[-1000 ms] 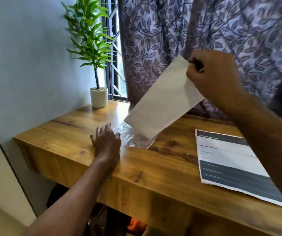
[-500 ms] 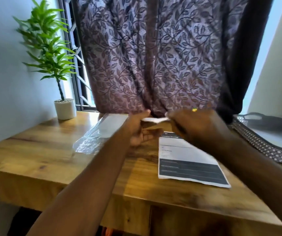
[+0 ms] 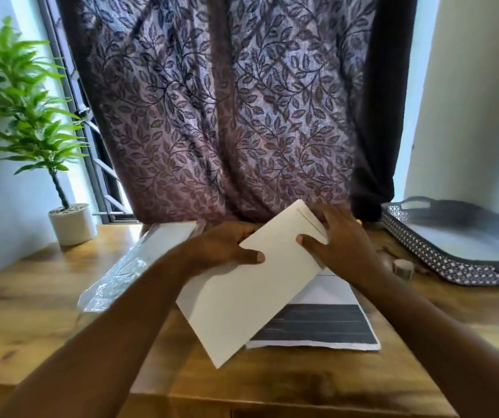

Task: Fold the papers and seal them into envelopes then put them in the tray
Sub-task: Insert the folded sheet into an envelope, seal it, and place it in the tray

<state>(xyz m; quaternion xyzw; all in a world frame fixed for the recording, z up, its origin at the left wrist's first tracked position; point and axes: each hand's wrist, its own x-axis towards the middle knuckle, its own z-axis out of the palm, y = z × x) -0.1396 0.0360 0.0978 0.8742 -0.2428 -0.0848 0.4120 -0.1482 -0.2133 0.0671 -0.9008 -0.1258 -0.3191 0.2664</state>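
White envelope (image 3: 242, 297) hangs tilted above the paper (image 3: 317, 330) on the table (image 3: 46, 297); left hand (image 3: 221, 245) pinches its side edge to steady it; right hand (image 3: 341, 245) clasps the far end, perhaps to lift the flap; tray (image 3: 453, 260) sits well apart, right.

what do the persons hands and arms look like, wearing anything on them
Nothing worn that shows. The left hand and right hand have no gloves. The left forearm and right forearm are bare, with no sleeve up to the frame edge. No watch, bracelet or band shows at either wrist. The picture is too blurred to tell about rings.
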